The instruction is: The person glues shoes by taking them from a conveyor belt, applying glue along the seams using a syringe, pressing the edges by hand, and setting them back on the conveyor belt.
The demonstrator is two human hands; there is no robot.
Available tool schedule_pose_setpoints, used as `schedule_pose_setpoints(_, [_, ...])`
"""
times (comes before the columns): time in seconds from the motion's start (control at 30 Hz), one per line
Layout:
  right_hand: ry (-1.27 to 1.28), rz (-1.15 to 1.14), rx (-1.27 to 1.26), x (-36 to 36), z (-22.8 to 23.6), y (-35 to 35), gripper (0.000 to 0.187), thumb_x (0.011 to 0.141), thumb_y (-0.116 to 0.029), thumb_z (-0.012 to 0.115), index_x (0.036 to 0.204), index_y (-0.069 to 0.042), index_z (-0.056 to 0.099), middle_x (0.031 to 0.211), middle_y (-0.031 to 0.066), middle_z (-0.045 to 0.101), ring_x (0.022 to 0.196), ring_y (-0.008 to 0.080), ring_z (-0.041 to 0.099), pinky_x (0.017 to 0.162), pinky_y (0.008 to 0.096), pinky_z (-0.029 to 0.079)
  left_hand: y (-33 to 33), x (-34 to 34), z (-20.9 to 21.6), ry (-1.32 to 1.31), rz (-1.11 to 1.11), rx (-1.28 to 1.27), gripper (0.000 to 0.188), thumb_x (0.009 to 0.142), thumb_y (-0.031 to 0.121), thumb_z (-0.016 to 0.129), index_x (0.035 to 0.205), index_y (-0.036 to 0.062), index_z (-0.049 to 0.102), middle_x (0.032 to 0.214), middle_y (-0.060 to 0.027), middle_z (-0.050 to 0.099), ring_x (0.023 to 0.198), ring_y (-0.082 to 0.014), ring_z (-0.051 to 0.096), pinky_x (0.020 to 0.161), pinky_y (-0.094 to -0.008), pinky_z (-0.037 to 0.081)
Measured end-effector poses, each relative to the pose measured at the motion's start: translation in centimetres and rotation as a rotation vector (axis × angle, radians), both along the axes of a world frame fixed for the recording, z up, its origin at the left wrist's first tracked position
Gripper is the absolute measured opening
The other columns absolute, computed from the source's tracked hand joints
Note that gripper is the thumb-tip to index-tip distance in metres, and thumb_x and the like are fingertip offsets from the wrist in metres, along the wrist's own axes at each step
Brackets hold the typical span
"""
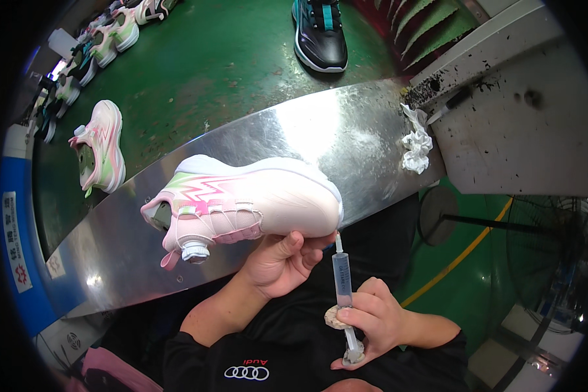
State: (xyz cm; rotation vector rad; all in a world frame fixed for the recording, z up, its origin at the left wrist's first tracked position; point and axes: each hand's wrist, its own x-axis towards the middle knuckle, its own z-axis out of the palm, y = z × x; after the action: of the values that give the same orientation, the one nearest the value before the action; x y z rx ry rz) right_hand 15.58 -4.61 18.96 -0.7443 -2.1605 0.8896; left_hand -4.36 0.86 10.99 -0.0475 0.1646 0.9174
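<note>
A pale pink sneaker with a white sole, green and pink heel trim and a round lacing dial lies on its side over the metal ledge. My left hand grips its toe end from the near side, thumb on the upper, some fingers hidden beneath. In my right hand is a clear syringe of cloudy liquid, held upright with the tip against or very near the toe edge of the sole. Whitish wrapping covers its finger flange and plunger end, where my fingers are closed.
Beyond the ledge, a green surface carries another pink sneaker, a black sneaker and a row of several shoes at far left. Crumpled white tissue and a dark-handled knife lie by the machine wall at right. A fan stands lower right.
</note>
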Motion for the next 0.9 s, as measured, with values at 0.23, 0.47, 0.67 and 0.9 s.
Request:
schedule_pose_setpoints(0.23, [-0.016, -0.005, 0.038, -0.2, -0.3, -0.1, 0.081, 0.061, -0.045, 0.079, 0.121, -0.001, 0.048, 0.107, 0.0123, 0.054, 0.075, 0.0245, 0.047, 0.062, 0.0331, 0.039, -0.1, -0.1, 0.4, 0.038, -0.025, -0.057, 0.039, 0.088, 0.015, 0.061, 0.125, 0.0086, 0.05, 0.119, -0.0105, 0.059, 0.111, -0.025, 0.058, 0.081, -0.0273, 0.056])
schedule_pose_setpoints(0.47, [-0.006, -0.032, 0.056, -0.1, -0.6, -0.3, 0.082, 0.059, -0.045, 0.079, 0.12, -0.001, 0.048, 0.105, 0.0117, 0.053, 0.074, 0.0252, 0.047, 0.062, 0.0348, 0.038, -0.1, 0.1, 1.1, 0.036, -0.013, -0.049, 0.038, 0.089, 0.016, 0.06, 0.125, 0.0089, 0.05, 0.119, -0.0115, 0.058, 0.111, -0.0258, 0.058, 0.08, -0.0263, 0.056])
schedule_pose_setpoints(0.67, [0.084, -0.09, 0.243, 0.6, -0.2, -0.1, 0.085, 0.06, -0.055, 0.078, 0.118, -0.003, 0.046, 0.101, 0.013, 0.052, 0.074, 0.0247, 0.048, 0.062, 0.0363, 0.037, -0.8, -0.2, -0.1, 0.076, -0.038, -0.057, 0.039, 0.087, 0.016, 0.063, 0.123, 0.0064, 0.052, 0.115, -0.0125, 0.061, 0.107, -0.0248, 0.06, 0.081, -0.0286, 0.055])
schedule_pose_setpoints(0.9, [-0.147, -0.196, 0.223, 1.9, -3.6, 6.5, 0.096, 0.06, -0.046, 0.08, 0.13, 0.002, 0.034, 0.105, 0.0153, 0.05, 0.088, 0.0307, 0.045, 0.077, 0.0427, 0.035, -9.0, -7.4, 3.8, 0.348, -0.043, -0.233, 0.069, 0.078, 0.009, 0.068, 0.138, 0.0052, 0.034, 0.132, -0.0126, 0.048, 0.124, -0.0297, 0.045, 0.105, -0.0468, 0.035])
